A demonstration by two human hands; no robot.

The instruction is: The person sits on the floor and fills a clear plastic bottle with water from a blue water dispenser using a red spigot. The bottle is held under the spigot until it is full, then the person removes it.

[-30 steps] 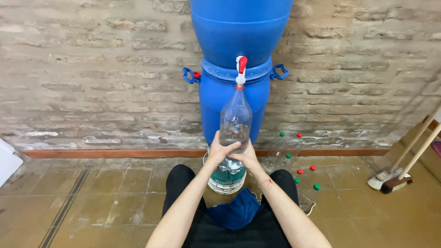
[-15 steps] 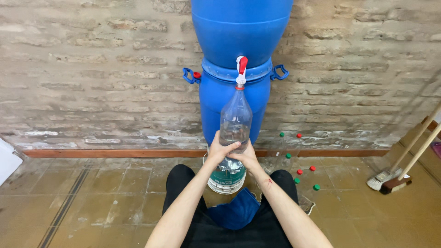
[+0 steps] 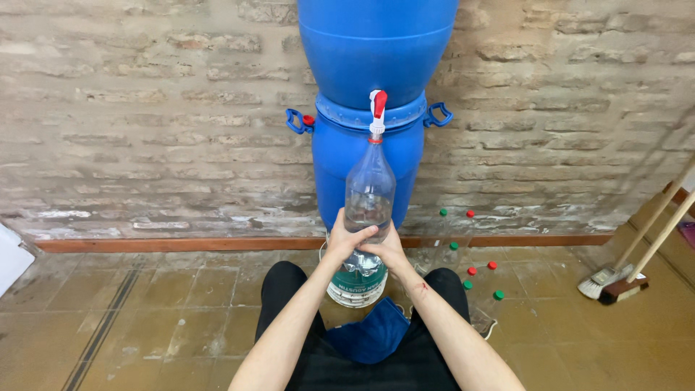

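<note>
The person holds a clear plastic bottle (image 3: 369, 192) upright with both hands. The left hand (image 3: 346, 242) wraps around the bottle's lower body from the left, its fingers (image 3: 364, 232) closed across the front of it. The right hand (image 3: 387, 250) grips the same part from the right, and the two hands touch each other. Most of the bottle rises above the fingers, and its neck sits right under the red and white tap (image 3: 376, 112) of a blue barrel (image 3: 369, 65) stacked on another against a brick wall (image 3: 145, 108). Just below the hands stands a white bucket (image 3: 355, 286). Further right of the fingers, capped bottles (image 3: 470, 246) with red and green lids stand on the tiled floor (image 3: 166, 304), and brooms (image 3: 615, 279) lean well apart at the far right.
</note>
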